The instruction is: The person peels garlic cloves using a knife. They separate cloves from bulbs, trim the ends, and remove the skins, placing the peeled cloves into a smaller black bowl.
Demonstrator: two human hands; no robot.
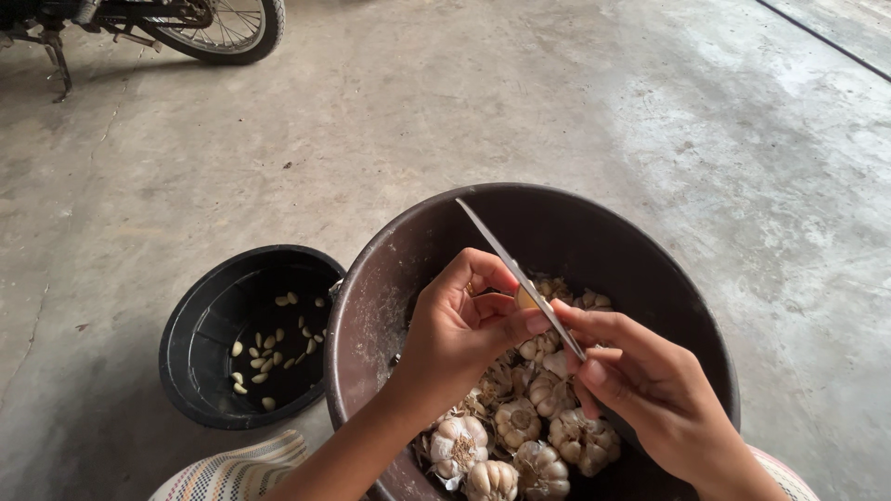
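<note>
My left hand [459, 325] pinches a small garlic clove [526, 299] between thumb and fingers, over a large dark brown basin [371, 297]. My right hand [640, 380] grips a thin knife [506, 255], its blade slanting up to the left and lying against the clove. Several whole garlic bulbs [520, 422] with papery skins lie in the basin below both hands.
A smaller black tub [195, 334] stands left of the basin and holds several peeled cloves [274, 348]. Everything sits on a grey concrete floor [557, 102]. A motorbike wheel [223, 28] and stand are at the far top left. Striped cloth [232, 468] shows at the bottom edge.
</note>
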